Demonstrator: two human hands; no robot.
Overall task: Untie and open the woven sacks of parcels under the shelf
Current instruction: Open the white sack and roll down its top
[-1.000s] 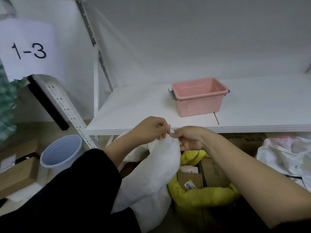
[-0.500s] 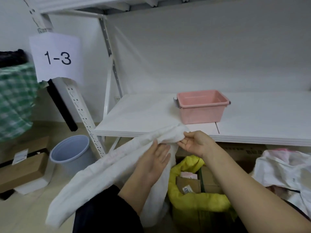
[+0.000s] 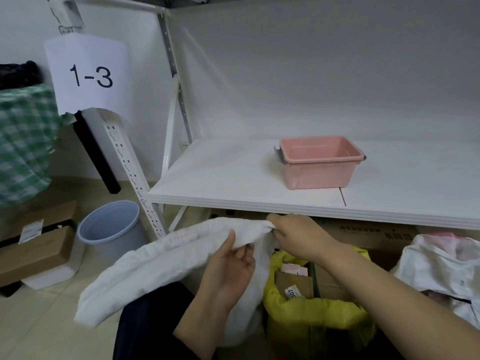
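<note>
A white woven sack hangs limp in front of me, just below the white shelf board. My right hand pinches its top edge under the shelf lip. My left hand holds the cloth from below, thumb over the fold, palm up. A yellow woven sack stands open on the floor under my right forearm, with cardboard parcels showing inside. Another white sack lies at the right, under the shelf.
A pink plastic bin sits on the shelf. A pale blue bucket stands on the floor left of the perforated shelf post. Cardboard boxes lie at far left, below a green checked bag. A paper sign reads 1-3.
The white sack's bunched top has been spread out to the left. My left hand dropped from pinching beside the right hand to holding the cloth from below. The view has tilted upward.
</note>
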